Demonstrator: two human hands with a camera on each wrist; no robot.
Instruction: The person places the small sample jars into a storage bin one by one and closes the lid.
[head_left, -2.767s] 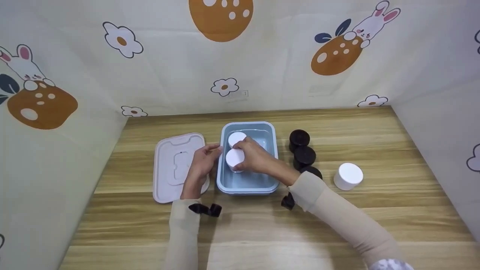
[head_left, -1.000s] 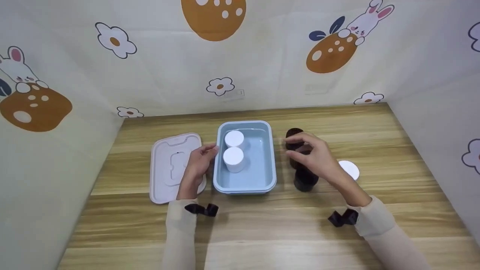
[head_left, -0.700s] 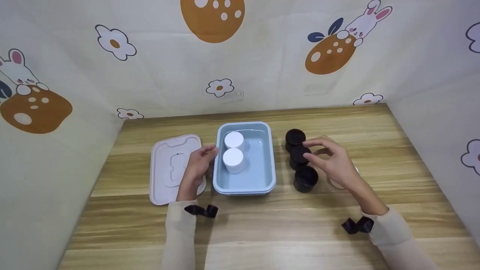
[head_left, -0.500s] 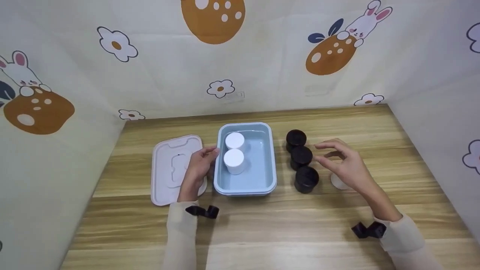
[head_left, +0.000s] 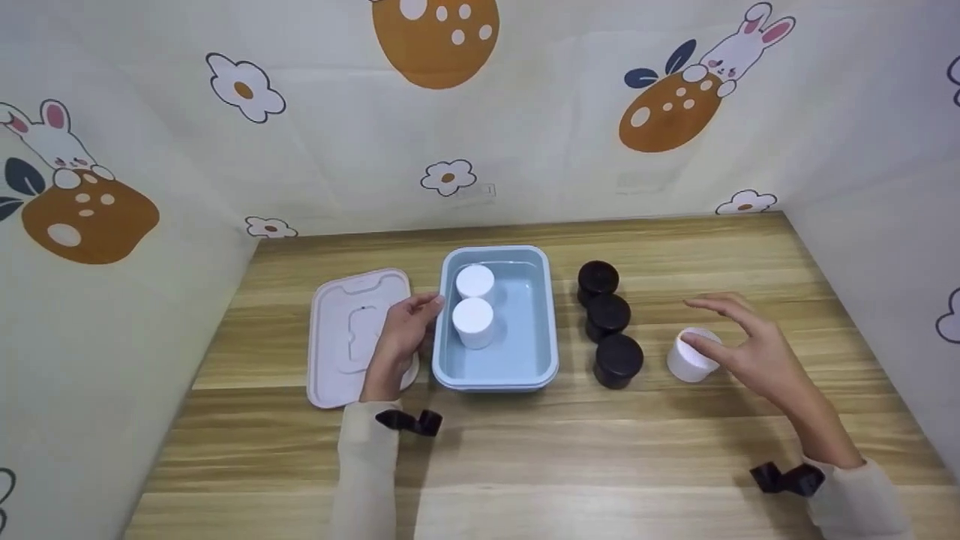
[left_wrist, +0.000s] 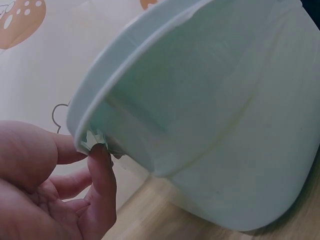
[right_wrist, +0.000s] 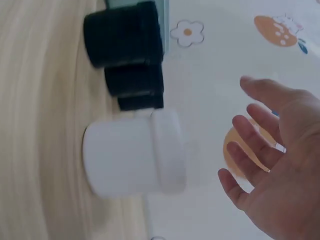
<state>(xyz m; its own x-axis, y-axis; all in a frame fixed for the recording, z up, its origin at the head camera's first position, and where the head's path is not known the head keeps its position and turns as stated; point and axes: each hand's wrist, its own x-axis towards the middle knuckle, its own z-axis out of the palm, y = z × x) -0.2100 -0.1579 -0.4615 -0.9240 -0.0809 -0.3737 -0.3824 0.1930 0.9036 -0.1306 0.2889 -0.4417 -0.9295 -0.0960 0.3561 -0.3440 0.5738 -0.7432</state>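
A light blue plastic box (head_left: 517,367) stands in the middle of the table with two white lidded jars, a rear jar (head_left: 475,280) and a front jar (head_left: 473,324), along its left side. My left hand (head_left: 403,334) holds the box's left rim; in the left wrist view its fingertips (left_wrist: 102,155) pinch the rim's edge. A third white jar (head_left: 688,361) stands upright on the table at the right. My right hand (head_left: 757,356) hovers over that jar, thumb and fingers spread, with nothing in it; the right wrist view shows a gap between hand and jar (right_wrist: 130,155).
Black lidded jars stand in a row right of the box: a rear one (head_left: 598,280), a middle one (head_left: 607,315) and a front one (head_left: 619,361). A pale lid (head_left: 330,352) lies left of the box, partly under my left hand. Patterned cloth walls (head_left: 547,135) enclose the table.
My right hand let go of the front white jar inside the box, then travelled right past the black jars to the third white jar. My left hand stays at the box's rim.
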